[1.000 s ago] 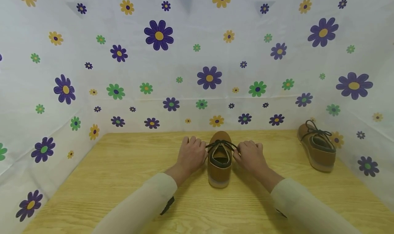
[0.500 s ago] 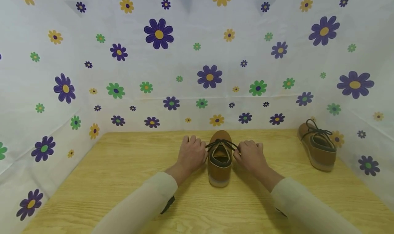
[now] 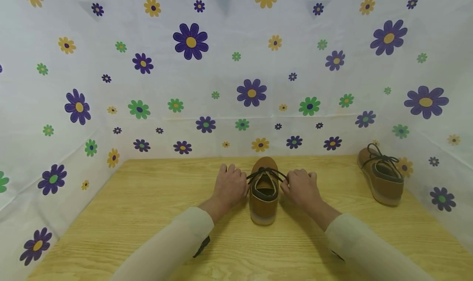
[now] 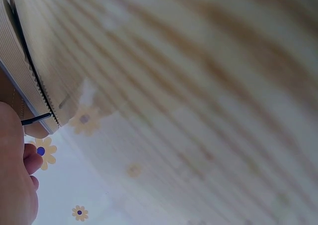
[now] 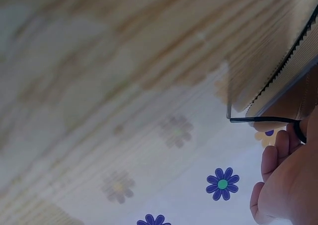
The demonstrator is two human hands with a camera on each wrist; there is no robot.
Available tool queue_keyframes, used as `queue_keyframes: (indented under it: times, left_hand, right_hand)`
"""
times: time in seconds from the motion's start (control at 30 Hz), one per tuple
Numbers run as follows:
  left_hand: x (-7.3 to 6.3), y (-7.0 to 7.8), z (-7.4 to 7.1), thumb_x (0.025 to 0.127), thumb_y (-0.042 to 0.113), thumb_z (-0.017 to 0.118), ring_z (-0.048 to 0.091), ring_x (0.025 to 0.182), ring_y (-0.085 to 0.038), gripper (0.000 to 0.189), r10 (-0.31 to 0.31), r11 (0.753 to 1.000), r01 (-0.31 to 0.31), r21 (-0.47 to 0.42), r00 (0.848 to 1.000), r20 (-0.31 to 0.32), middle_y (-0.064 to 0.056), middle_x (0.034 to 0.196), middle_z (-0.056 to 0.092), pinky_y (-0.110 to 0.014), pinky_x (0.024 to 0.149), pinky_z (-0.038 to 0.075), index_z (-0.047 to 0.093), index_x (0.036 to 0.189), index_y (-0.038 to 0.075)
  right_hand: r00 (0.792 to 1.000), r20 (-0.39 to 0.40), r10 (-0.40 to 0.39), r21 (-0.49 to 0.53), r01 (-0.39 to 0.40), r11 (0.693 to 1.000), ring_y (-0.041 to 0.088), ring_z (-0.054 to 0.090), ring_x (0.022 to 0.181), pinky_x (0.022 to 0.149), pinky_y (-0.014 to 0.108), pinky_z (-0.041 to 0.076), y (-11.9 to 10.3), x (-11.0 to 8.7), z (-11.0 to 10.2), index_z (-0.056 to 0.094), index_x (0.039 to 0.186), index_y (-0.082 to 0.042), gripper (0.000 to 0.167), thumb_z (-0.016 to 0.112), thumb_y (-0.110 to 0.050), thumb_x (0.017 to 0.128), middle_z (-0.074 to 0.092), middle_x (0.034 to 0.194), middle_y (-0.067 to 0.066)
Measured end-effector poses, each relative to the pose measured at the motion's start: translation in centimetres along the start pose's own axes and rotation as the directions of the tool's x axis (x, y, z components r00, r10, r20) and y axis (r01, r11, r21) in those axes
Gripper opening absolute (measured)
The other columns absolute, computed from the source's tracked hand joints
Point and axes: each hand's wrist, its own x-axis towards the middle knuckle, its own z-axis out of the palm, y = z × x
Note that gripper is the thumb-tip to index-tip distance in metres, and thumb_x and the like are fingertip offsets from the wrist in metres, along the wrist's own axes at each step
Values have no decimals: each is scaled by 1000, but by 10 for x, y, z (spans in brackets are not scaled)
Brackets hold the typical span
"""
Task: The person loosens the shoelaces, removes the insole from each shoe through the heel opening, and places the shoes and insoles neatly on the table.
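Observation:
A brown shoe (image 3: pixel 264 210) stands toe-away near the middle of the wooden table. Its black shoelace (image 3: pixel 264 170) spreads to both sides from a crossing over the tongue. At the shoe's left side my left hand (image 3: pixel 231 186) pinches one part of the lace, fingers curled. My right hand (image 3: pixel 302 187) grips the lace on the opposite side. In the right wrist view a lace end (image 5: pixel 243 119) sticks out past the curled fingers (image 5: pixel 282 143), and a short lace end (image 4: pixel 37 119) shows beside the left hand in the left wrist view. Both thumbs are mostly hidden in the head view.
A second brown shoe (image 3: pixel 386 184), its black lace tied in a bow, stands at the table's right side near the cloth. White flowered cloth (image 3: pixel 221 67) walls the back and both sides of the wooden table (image 3: pixel 155 215).

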Motion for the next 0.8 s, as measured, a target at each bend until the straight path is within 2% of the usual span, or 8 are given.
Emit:
queue_keyframes:
  times: [0.2,0.47,0.8]
  left_hand:
    - [1,1,-2,94,42,61,40,68,-20,41,-6,1000,7,-10,1000,29,1,62,48,-38,74,33,53,67,13]
    - [0,0,0,95,35,59,40,66,-20,40,-21,1000,21,-18,1000,17,0,60,45,-37,72,33,47,64,13]
    - [-1,-1,6,95,34,58,38,63,-20,40,-28,999,28,-21,999,-15,1,60,42,-36,69,32,44,65,14]
  right_hand:
    - [1000,15,12,-5,-11,1000,21,52,74,81,47,35,1,1,1,58,75,-12,19,57,-21,92,58,73,0]
    - [998,53,38,-26,-37,999,22,53,74,79,47,35,4,1,1,57,72,-10,23,52,-20,91,57,71,1]
    - [997,75,34,-23,-32,999,22,51,71,80,48,35,4,2,2,51,65,-14,26,50,-19,90,54,67,1]
